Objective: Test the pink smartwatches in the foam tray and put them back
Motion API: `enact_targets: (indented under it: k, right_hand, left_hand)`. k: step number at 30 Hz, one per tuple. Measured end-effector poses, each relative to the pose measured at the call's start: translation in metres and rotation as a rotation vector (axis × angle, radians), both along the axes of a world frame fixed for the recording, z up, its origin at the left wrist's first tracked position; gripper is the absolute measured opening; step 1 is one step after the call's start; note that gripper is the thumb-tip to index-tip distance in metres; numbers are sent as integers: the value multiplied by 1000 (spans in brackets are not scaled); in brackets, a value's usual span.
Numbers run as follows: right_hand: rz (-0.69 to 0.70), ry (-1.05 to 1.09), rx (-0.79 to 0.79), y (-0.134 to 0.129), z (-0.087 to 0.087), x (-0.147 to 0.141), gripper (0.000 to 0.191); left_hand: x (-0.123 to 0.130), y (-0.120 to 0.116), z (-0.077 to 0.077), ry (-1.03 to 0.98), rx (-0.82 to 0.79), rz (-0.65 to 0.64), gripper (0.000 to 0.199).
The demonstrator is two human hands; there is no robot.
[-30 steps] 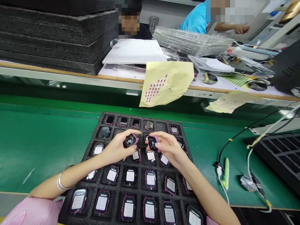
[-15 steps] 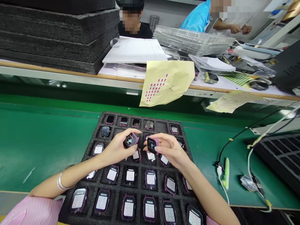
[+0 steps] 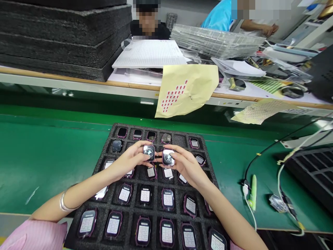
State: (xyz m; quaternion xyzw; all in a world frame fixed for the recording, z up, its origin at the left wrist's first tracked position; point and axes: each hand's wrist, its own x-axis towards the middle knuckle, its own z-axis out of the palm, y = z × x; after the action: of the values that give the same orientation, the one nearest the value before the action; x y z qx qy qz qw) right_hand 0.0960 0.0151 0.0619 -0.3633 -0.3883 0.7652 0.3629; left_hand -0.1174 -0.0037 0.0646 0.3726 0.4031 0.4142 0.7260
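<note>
Side by side above a black foam tray (image 3: 156, 211), two smartwatch bodies without straps face up with lit dials. My left hand (image 3: 134, 156) grips one smartwatch (image 3: 149, 151) by its edges, thumb on the lower part of its screen. In my right hand (image 3: 183, 159) is the other smartwatch (image 3: 168, 158), its glass catching a bright reflection and its right edge under my thumb. The fingertips of both hands nearly meet between them. Beneath, the tray's pockets hold several purple-framed watches (image 3: 143, 232), many with white printed labels on their screens. My hands cover some pockets.
A shelf edge (image 3: 130, 85) runs behind the green bench (image 3: 47, 146). It bears stacked black foam (image 3: 65, 41), papers (image 3: 151, 55) and clear plastic trays (image 3: 215, 41). A yellow sheet (image 3: 187, 90) hangs down. Cables (image 3: 251, 166) and a green pen-like tool (image 3: 253, 194) lie right. Two people are beyond.
Both watches have turned to face me more squarely and come level with each other. My left hand has moved slightly right and up, and the right-hand watch now reflects light.
</note>
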Motion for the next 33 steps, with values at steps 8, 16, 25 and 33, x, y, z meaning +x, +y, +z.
enact_targets:
  k: [8, 16, 25, 33]
  right_hand:
    - [0, -21, 81, -7, 0, 1, 37]
    - [-9, -54, 125, -10, 1, 1, 38]
    - [-16, -114, 188, -12, 2, -1, 36]
    - [-18, -9, 83, -10, 4, -2, 32]
  left_hand:
    - [2, -1, 1, 56, 91, -41, 39]
    - [3, -3, 2, 89, 124, -89, 39]
    - [3, -3, 0, 86, 144, -96, 37]
    - [4, -1, 2, 102, 143, -61, 35]
